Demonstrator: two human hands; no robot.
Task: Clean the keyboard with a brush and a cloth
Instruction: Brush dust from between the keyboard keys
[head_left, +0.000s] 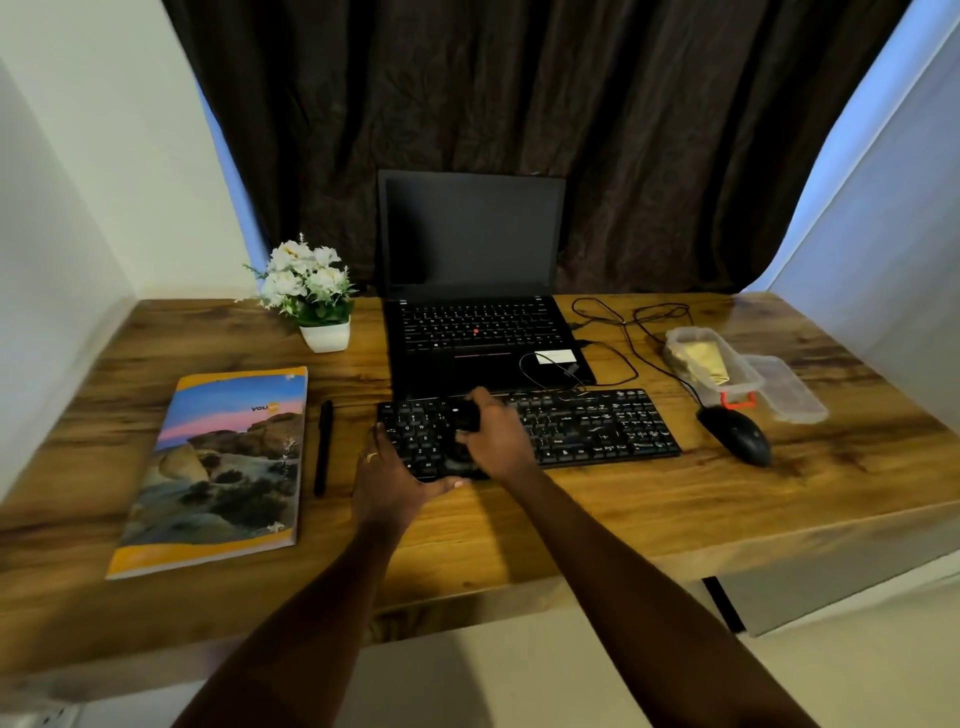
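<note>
Wooden bench spans the frame; open black laptop at upper centre; landscape-cover book at lower left; black keyboard at centre, in front of the laptop; clear container at right; flower pot left of the laptop; mouse right of the keyboard; left hand, grip spread, rests at the keyboard's left end; right hand, grip closed around a dark blurred brush, over the left keys; pen beside the book.
</note>
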